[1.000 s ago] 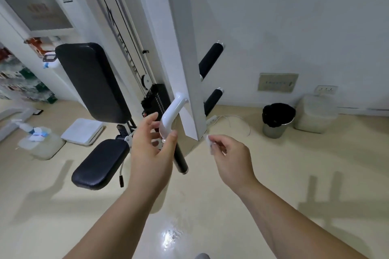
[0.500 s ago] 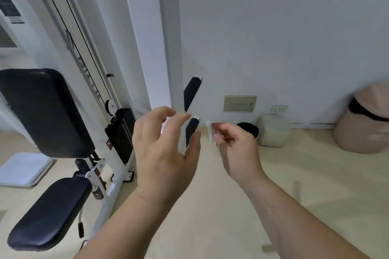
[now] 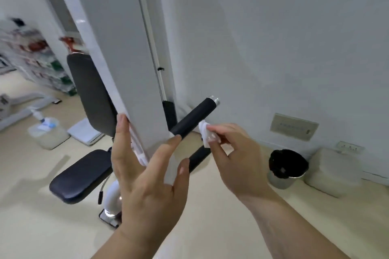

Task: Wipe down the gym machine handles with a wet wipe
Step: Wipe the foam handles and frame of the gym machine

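1. My right hand (image 3: 237,153) pinches a small, crumpled white wet wipe (image 3: 205,132) between thumb and fingertips. The wipe touches the underside of the black cylindrical grip with a silver end cap, the upper handle (image 3: 194,118), about midway along it.
2. My left hand (image 3: 147,174) is spread with straight fingers and grips nothing. It hovers in front of the tall white metal upright (image 3: 130,69); I cannot tell whether the fingertips touch it.
3. I judge that I am just starting to wipe the upper handle.
4. Next I need to curl the wipe around the grip and draw it along to the silver cap and back towards the upright, covering every side.
5. A second black cylindrical grip, the lower handle (image 3: 199,159), sits just below, partly hidden by my hands. It looks untouched, so it comes after.
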`<state>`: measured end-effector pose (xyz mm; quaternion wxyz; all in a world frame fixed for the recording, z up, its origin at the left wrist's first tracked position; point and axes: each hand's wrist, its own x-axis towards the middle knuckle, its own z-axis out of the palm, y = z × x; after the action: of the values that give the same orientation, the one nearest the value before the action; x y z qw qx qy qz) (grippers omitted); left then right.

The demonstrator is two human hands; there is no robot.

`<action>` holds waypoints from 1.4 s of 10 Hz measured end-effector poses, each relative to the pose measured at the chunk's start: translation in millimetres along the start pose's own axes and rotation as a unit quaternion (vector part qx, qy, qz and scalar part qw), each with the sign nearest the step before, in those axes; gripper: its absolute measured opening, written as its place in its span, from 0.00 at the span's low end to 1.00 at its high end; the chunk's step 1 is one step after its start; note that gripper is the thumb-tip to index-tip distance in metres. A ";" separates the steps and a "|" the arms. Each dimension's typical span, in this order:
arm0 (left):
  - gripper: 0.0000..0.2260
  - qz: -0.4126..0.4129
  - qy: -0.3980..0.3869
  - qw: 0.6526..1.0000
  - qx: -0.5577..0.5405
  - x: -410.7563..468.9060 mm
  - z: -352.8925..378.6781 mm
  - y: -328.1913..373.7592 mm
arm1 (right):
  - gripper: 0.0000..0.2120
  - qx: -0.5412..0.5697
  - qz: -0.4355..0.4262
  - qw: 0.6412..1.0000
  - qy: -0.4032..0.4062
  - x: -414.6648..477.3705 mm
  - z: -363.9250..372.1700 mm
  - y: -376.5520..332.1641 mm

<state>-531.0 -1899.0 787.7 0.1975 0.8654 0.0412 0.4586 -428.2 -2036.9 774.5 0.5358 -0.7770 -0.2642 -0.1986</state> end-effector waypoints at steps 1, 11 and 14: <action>0.11 -0.050 0.019 0.997 0.051 1.1 11.5 9.4 | 0.10 -0.017 -0.071 0.997 -0.012 28.0 -11.3 12.4; 0.05 -0.063 0.052 0.986 0.148 3.7 37.4 -29.5 | 0.10 -0.110 -0.217 0.947 -0.212 63.2 45.8 -11.8; 0.07 -0.068 0.054 0.983 0.160 8.7 38.0 -25.9 | 0.12 -0.148 -0.151 0.963 -0.166 88.7 38.6 3.5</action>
<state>-492.4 -1884.5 765.6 0.0849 0.8550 0.1831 0.4778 -355.7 -1984.1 811.0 0.3270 -0.8208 -0.4315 -0.1822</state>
